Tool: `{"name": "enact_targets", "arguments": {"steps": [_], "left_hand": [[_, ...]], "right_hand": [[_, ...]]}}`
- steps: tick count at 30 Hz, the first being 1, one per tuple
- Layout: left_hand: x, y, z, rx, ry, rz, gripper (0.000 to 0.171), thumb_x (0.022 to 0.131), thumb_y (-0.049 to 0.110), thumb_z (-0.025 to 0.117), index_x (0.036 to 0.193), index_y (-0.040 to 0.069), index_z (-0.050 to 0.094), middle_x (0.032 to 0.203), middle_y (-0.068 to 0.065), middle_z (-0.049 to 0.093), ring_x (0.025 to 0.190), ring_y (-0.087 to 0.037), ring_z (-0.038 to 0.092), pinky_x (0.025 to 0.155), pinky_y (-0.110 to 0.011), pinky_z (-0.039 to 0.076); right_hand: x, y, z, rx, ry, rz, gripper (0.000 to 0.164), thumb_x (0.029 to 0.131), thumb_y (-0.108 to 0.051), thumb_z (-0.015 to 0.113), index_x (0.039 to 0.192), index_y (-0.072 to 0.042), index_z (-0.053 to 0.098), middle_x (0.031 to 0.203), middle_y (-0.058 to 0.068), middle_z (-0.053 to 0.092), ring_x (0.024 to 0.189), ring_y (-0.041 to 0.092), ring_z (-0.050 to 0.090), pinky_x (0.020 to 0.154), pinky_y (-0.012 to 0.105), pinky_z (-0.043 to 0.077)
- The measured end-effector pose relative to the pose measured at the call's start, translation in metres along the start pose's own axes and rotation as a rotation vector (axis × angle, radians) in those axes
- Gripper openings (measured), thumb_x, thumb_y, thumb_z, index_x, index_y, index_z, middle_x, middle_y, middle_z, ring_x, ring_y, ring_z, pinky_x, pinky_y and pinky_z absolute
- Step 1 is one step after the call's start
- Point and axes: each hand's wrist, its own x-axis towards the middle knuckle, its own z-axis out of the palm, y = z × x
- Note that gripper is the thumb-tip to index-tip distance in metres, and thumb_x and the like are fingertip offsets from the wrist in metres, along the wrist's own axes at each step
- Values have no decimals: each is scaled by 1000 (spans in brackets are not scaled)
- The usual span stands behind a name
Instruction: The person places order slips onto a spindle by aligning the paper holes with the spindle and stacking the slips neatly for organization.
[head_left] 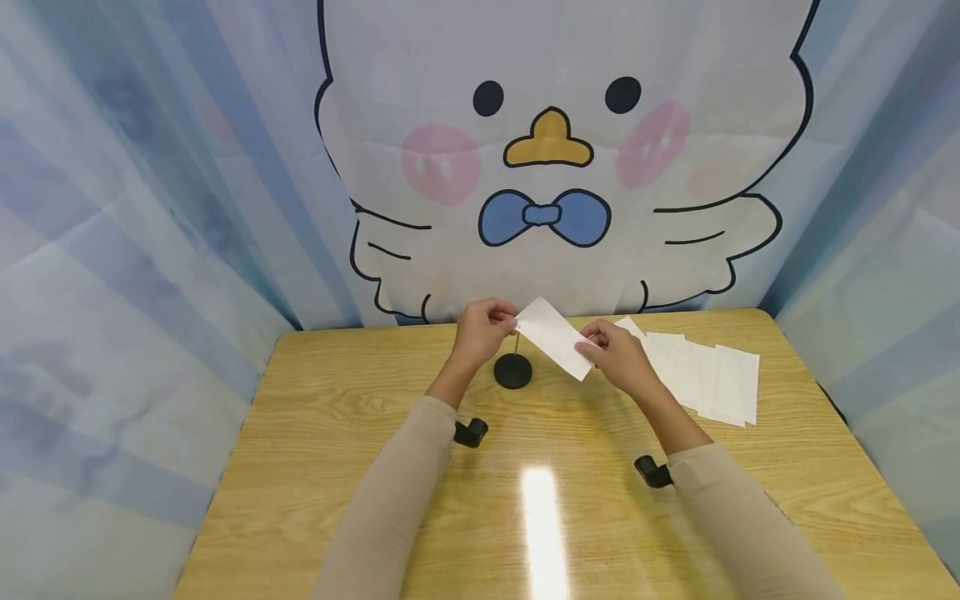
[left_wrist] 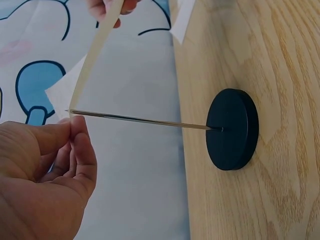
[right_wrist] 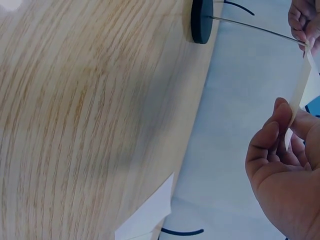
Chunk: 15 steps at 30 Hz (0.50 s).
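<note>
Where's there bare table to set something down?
Yellow wooden table is bare left of the beige left sleeve, and between it and the right sleeve. Crowded: far middle, by left hand, right hand and round black spike base; far right, by white paper sheets.

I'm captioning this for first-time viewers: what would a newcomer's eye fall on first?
Probably the big cartoon face, with its blue bow tie, behind the table. Next, the white paper slip pinched by the left grip and right grip, its left end at the tip of the thin spike on a round black base. More white slips lie overlapping at the table's right.
</note>
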Motion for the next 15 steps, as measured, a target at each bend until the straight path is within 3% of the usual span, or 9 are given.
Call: {"name": "enact_targets", "arguments": {"steps": [8,15], "left_hand": [[0,2,0,1,-14,3,11,97,3,70,107,3,76,94,-12,70,95,-40,72,72,-30,59],[0,-5,0,20,-25,11,9,96,0,70,104,1,75,93,-14,70,94,-42,73,71,-30,59]], "right_hand": [[-2,3,4,-6,6,-1,28,102,-26,67,121,-5,65,93,9,69,74,18,60,64,30,49],[-4,6,9,-17,-33,16,30,102,-27,67,121,-3,64,93,9,66,74,17,60,65,30,49]]}}
